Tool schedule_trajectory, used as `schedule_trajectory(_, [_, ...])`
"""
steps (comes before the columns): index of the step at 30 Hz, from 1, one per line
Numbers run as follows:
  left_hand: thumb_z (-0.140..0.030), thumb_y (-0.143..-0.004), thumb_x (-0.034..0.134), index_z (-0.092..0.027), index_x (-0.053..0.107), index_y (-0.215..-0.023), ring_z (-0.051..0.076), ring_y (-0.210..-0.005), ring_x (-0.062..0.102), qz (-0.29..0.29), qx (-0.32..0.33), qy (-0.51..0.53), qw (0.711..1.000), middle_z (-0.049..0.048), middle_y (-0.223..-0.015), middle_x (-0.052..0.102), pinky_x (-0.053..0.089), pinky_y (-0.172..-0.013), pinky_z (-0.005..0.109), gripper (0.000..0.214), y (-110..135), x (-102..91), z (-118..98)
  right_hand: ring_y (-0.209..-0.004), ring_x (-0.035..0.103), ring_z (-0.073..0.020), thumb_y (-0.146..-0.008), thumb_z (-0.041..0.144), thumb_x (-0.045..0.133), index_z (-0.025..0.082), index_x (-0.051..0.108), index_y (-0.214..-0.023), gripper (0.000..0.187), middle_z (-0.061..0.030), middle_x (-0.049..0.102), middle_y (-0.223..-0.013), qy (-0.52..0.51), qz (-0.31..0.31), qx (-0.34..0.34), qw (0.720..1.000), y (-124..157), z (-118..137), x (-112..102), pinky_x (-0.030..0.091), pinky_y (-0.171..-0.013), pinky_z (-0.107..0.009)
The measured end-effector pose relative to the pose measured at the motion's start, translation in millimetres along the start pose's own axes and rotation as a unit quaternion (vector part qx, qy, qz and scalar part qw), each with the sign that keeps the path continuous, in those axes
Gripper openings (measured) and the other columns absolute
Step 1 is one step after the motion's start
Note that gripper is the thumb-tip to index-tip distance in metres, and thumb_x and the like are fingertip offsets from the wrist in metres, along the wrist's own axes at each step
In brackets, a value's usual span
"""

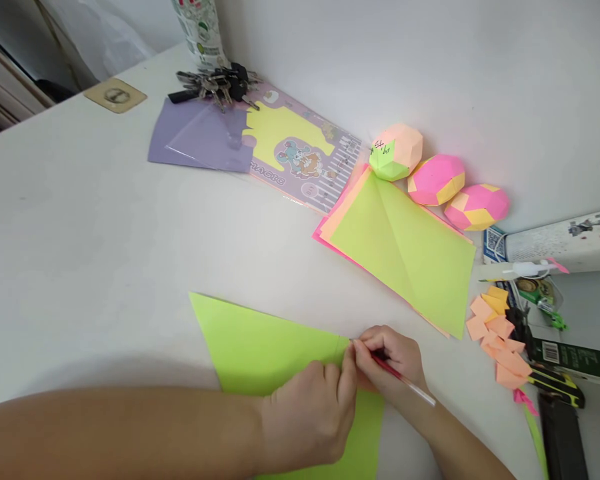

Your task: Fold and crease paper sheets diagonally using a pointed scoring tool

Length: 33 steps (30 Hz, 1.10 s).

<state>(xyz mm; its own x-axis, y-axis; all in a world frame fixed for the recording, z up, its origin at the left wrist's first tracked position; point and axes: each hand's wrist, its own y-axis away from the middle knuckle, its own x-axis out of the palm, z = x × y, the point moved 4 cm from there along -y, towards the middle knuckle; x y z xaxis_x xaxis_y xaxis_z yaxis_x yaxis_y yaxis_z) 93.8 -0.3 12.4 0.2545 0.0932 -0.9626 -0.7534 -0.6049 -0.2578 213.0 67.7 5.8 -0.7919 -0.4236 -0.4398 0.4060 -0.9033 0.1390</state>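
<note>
A folded lime-green paper sheet (260,343) lies on the white table (90,253) in front of me. My left hand (307,413) rests on it with fingers curled, thumb pressing the paper's right corner. Touching that same corner, my right hand (395,360) is closed around a thin red pen (405,381) while its fingertips pinch the paper edge. Both hands meet at the corner.
A stack of green, orange and pink sheets (405,247) lies behind, with three paper polyhedra (437,179) against the wall. Purple paper pack (280,143) and keys (215,83) sit farther back. Orange paper scraps (500,337), scissors (525,330) and boxes crowd the right edge.
</note>
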Motion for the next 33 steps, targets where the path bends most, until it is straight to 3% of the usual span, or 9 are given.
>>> schedule_trajectory(33, [-0.013,-0.080,0.042,0.001,0.061,-0.110,0.018,-0.051,0.054,-0.010,-0.002,-0.006,1.000,0.0299,-0.112,0.061,0.034,-0.037,0.030,0.038,-0.4,1.5,0.4,-0.056,0.052,-0.0097,-0.085,0.022,0.059,0.019,0.052,-0.066,0.020,0.0009,0.059,-0.067,-0.002,0.004,0.006,1.000,0.0,-4.2,-1.2,0.043,-0.051,-0.021])
